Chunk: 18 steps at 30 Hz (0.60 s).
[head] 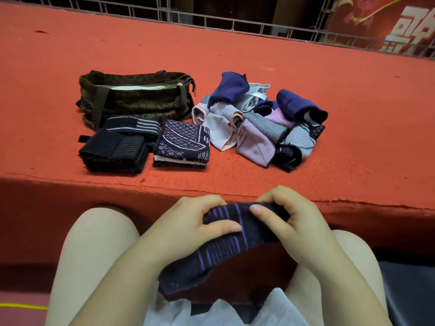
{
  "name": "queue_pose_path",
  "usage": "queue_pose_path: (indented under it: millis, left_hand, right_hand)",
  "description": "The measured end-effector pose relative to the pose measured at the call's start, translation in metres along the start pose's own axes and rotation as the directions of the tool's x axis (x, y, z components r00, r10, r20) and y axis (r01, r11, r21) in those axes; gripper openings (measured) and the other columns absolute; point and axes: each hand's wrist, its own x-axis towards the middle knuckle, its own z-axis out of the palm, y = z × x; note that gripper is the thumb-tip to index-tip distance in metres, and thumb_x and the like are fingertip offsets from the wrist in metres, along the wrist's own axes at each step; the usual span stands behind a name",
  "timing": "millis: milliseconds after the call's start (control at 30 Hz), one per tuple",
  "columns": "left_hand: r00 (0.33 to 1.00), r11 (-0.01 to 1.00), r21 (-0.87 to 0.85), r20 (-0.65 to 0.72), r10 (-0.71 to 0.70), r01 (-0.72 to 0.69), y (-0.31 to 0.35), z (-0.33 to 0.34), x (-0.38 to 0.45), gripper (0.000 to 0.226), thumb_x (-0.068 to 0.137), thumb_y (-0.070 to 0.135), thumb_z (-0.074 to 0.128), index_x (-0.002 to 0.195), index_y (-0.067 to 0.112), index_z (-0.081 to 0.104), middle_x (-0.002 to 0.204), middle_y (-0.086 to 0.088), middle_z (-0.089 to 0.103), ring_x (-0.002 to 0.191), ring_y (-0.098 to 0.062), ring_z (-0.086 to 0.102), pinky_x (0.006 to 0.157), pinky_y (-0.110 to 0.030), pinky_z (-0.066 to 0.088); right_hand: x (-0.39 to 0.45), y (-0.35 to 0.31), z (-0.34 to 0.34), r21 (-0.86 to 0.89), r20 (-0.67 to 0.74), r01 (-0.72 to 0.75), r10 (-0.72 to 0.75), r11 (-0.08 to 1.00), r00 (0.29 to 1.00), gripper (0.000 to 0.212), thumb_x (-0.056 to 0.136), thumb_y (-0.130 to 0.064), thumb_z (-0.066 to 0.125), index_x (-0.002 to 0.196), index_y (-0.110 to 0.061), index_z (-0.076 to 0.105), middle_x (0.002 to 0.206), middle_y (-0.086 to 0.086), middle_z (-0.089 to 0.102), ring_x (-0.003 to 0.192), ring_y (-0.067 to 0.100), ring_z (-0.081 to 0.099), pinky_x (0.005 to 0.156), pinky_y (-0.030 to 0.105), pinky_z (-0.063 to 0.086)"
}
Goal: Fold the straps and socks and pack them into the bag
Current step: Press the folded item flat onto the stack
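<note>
Now my left hand (200,222) and my right hand (284,215) both hold one dark sock (226,245) with purple stripes above my lap. My left thumb presses flat on its top side and the other fingers curl under its far edge. My right fingers curl over the upper end and pinch it, thumb on the near face. The sock hangs from my grip down toward my knees, its lower end loose and slightly bent.

Just beyond my hands runs the near edge of the red ledge (353,142). On it, to the left, lie the folded black straps (115,149) in a low stack, and just beside them a folded sock with a white diamond pattern (182,142). Behind those two stands the dark camouflage bag (134,97), its top open, with something pale showing inside. To the right of the bag sits a heap of loose socks (261,121) in navy, grey, pink and lilac, touching one another. At the far side of the ledge runs a wire rack (211,20).
</note>
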Motion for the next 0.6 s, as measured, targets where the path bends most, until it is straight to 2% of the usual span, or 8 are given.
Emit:
queue_pose_path:
  millis: [67,167,233,300,367,433,500,600]
  left_hand:
    - [0.998,0.999,-0.044,0.065,-0.027,0.03,-0.003,-0.003,-0.001,0.043,0.062,0.066,0.066,0.083,0.029,0.061,0.074,0.012,0.064,0.07,0.0,0.058,0.071,-0.029,0.049]
    - [0.992,0.997,-0.059,0.113,-0.052,0.058,-0.017,-0.008,-0.004,0.039,0.062,0.059,0.071,0.088,0.031,0.063,0.08,0.01,0.067,0.076,-0.006,0.063,0.074,-0.036,0.052]
    - [0.994,0.992,-0.089,0.076,-0.085,0.091,-0.026,-0.012,-0.007,0.034,0.062,0.054,0.07,0.084,0.029,0.063,0.074,0.004,0.068,0.067,-0.007,0.062,0.068,-0.035,0.051]
    - [0.992,0.963,-0.244,-0.007,-0.124,0.119,-0.032,-0.015,-0.011,0.022,0.062,0.047,0.072,0.076,0.03,0.067,0.064,0.001,0.067,0.06,-0.005,0.059,0.062,-0.024,0.047]
    - [0.982,0.927,-0.362,-0.115,-0.149,0.099,-0.034,-0.017,-0.013,0.019,0.061,0.046,0.071,0.072,0.031,0.07,0.065,0.001,0.067,0.063,-0.004,0.06,0.063,-0.017,0.046]
    - [0.967,0.925,-0.377,-0.214,-0.136,0.047,-0.035,-0.017,-0.011,0.023,0.062,0.051,0.067,0.076,0.033,0.07,0.077,0.005,0.069,0.073,-0.004,0.061,0.072,-0.014,0.047]
    - [0.951,0.927,-0.375,-0.284,-0.119,0.004,-0.03,-0.014,-0.007,0.024,0.064,0.053,0.065,0.083,0.038,0.068,0.087,0.012,0.069,0.082,-0.002,0.062,0.08,-0.014,0.046]
    - [0.952,0.974,-0.221,-0.306,-0.015,-0.055,-0.018,-0.009,0.001,0.035,0.067,0.056,0.064,0.098,0.042,0.063,0.108,0.022,0.063,0.105,0.004,0.056,0.093,-0.017,0.042]
  right_hand:
    - [0.0,-0.001,-0.001,0.055,-0.074,-0.029,0.033,0.998,0.997,0.02,0.08,-0.048,0.054,0.073,-0.03,0.06,0.081,-0.01,0.06,0.077,0.004,0.057,0.067,0.01,0.038]
    - [0.0,0.005,-0.008,0.079,-0.244,-0.124,0.14,0.989,0.96,0.015,0.08,-0.04,0.059,0.071,-0.028,0.061,0.073,-0.007,0.062,0.073,0.002,0.057,0.066,0.009,0.038]
    - [0.0,0.014,-0.018,0.107,-0.364,-0.212,0.237,0.971,0.901,0.015,0.081,-0.038,0.057,0.07,-0.028,0.06,0.072,-0.007,0.063,0.068,0.005,0.055,0.066,0.016,0.041]
    - [-0.001,0.022,-0.03,0.126,-0.431,-0.269,0.297,0.955,0.852,0.02,0.081,-0.041,0.055,0.07,-0.025,0.059,0.068,-0.007,0.062,0.065,0.009,0.053,0.068,0.027,0.043]
    - [-0.001,0.024,-0.038,0.135,-0.426,-0.29,0.32,0.947,0.846,0.022,0.081,-0.042,0.054,0.07,-0.024,0.059,0.067,-0.012,0.062,0.064,0.009,0.052,0.066,0.028,0.043]
    - [0.0,0.022,-0.035,0.133,-0.395,-0.277,0.307,0.952,0.866,0.021,0.081,-0.042,0.053,0.071,-0.025,0.059,0.07,-0.018,0.061,0.065,0.006,0.053,0.064,0.026,0.042]
    - [0.0,0.018,-0.029,0.127,-0.36,-0.239,0.269,0.963,0.893,0.02,0.08,-0.045,0.054,0.073,-0.027,0.059,0.073,-0.015,0.06,0.067,0.005,0.054,0.065,0.024,0.041]
    - [0.001,0.011,-0.023,0.169,-0.307,-0.153,0.2,0.974,0.93,0.022,0.077,-0.05,0.052,0.078,-0.03,0.059,0.077,-0.01,0.06,0.069,0.003,0.055,0.064,0.015,0.04]
